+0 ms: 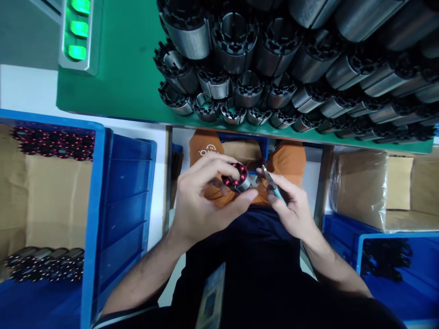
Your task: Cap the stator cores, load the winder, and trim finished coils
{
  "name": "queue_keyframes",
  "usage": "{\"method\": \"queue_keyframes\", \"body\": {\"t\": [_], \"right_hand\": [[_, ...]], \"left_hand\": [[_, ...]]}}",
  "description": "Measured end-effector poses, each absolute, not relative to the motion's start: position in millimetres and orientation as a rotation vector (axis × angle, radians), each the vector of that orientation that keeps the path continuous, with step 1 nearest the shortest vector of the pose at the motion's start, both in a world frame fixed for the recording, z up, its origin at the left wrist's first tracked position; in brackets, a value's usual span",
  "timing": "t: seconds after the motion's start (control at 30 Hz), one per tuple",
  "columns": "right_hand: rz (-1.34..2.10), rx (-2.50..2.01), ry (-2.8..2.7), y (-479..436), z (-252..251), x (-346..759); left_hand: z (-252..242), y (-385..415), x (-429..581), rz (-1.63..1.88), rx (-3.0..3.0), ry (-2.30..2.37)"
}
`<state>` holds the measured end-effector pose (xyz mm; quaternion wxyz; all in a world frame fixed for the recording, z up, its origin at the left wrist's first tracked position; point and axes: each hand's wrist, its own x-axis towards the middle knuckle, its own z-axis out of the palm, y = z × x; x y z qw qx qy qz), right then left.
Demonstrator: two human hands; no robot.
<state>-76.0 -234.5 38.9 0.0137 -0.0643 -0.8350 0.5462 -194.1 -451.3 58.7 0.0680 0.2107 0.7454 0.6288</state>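
Note:
My left hand (206,196) is closed round a motor stator (244,182), a short metal ring with red copper windings inside. The stator is held above my lap, tilted so its wound end faces up and left. In my right hand (291,201) is a small tool with light blue handles (277,193) and a metal tip, which looks like snips or pliers. Its tip points up, a short way right of the stator and apart from it. Part of the tool is hidden by my fingers.
Above my hands, a green table (126,59) carries several rows of metal stator cores (248,89). A strip of green lights (79,28) sits at its left. Blue crates (123,183) flank me, the left one holding wound stators (51,141). A cardboard box (363,187) stands right.

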Motion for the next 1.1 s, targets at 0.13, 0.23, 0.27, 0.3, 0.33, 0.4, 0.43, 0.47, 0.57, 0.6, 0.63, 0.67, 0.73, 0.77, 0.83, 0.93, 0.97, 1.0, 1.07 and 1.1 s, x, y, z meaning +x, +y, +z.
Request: {"method": "queue_keyframes", "body": {"t": [0.13, 0.23, 0.27, 0.3, 0.33, 0.4, 0.43, 0.47, 0.57, 0.6, 0.63, 0.67, 0.73, 0.77, 0.83, 0.93, 0.97, 1.0, 1.07, 1.1], "right_hand": [[1.419, -0.134, -2.662, -231, 36, -77], [1.182, -0.055, -2.614, -233, 39, -77], [1.114, -0.034, -2.599, -234, 40, -77], [1.057, -0.021, -2.589, -235, 41, -78], [1.008, -0.018, -2.58, -235, 41, -79], [0.942, -0.031, -2.569, -236, 43, -81], [0.924, -0.035, -2.565, -236, 43, -82], [0.917, -0.037, -2.562, -236, 44, -83], [0.94, -0.03, -2.556, -236, 45, -84], [0.955, -0.03, -2.556, -236, 45, -83], [0.97, -0.033, -2.558, -235, 45, -83], [0.982, -0.04, -2.56, -235, 45, -82], [1.002, -0.055, -2.57, -235, 45, -80], [1.013, -0.064, -2.575, -235, 45, -79], [1.045, -0.075, -2.578, -234, 45, -77], [1.145, -0.059, -2.592, -231, 42, -77], [1.193, -0.049, -2.604, -230, 41, -78], [1.24, -0.04, -2.625, -228, 39, -79], [1.293, -0.037, -2.692, -223, 35, -80], [1.286, -0.039, -2.744, -220, 31, -81]], "left_hand": [[54, -446, -195, 2.094, 0.147, 1.658], [54, -440, -193, 2.131, 0.031, 1.404], [54, -438, -192, 2.139, 0.023, 1.352], [54, -435, -191, 2.147, 0.026, 1.316], [54, -433, -190, 2.153, 0.025, 1.299], [55, -429, -189, 2.159, 0.014, 1.295], [55, -427, -189, 2.163, 0.008, 1.294], [56, -425, -189, 2.165, 0.0, 1.29], [57, -420, -187, 2.17, -0.009, 1.267], [58, -420, -187, 2.164, -0.012, 1.265], [58, -419, -186, 2.156, -0.015, 1.266], [58, -419, -185, 2.149, -0.015, 1.27], [58, -420, -184, 2.142, -0.013, 1.284], [57, -420, -184, 2.143, -0.012, 1.293], [55, -420, -184, 2.158, -0.008, 1.295], [49, -416, -182, 2.194, 0.001, 1.292], [47, -413, -182, 2.208, -0.013, 1.311], [45, -411, -181, 2.221, -0.042, 1.345], [39, -414, -181, 2.237, -0.132, 1.44], [35, -421, -183, 2.241, -0.174, 1.491]]}}
